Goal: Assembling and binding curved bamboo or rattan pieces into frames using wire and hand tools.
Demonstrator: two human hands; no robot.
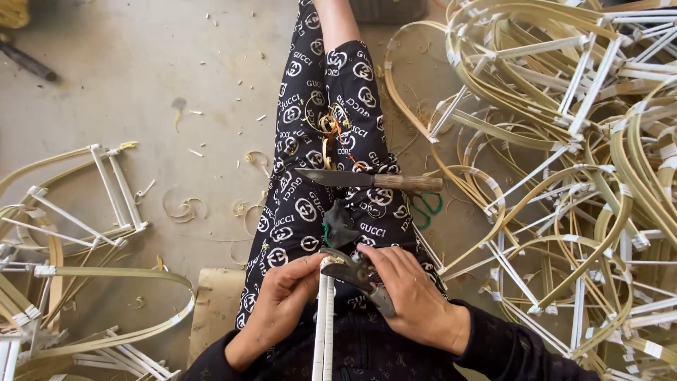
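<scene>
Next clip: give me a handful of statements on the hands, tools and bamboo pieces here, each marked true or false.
1. The left hand grips a pair of white-wrapped sticks. True.
2. The right hand holds grey metal pruning shears at the sticks' top end. True.
3. The wooden-handled knife lies on the concrete floor. False: it rests across the person's patterned black trousers.
4. The big heap of curved bamboo frames is on the person's left. False: it is on the right; a smaller group lies left.

A wood-handled knife (370, 180) lies across patterned trousers (310, 176). Bent bamboo frames (564, 162) pile beside green-handled scissors (425, 207) on concrete floor (141, 77).
</scene>
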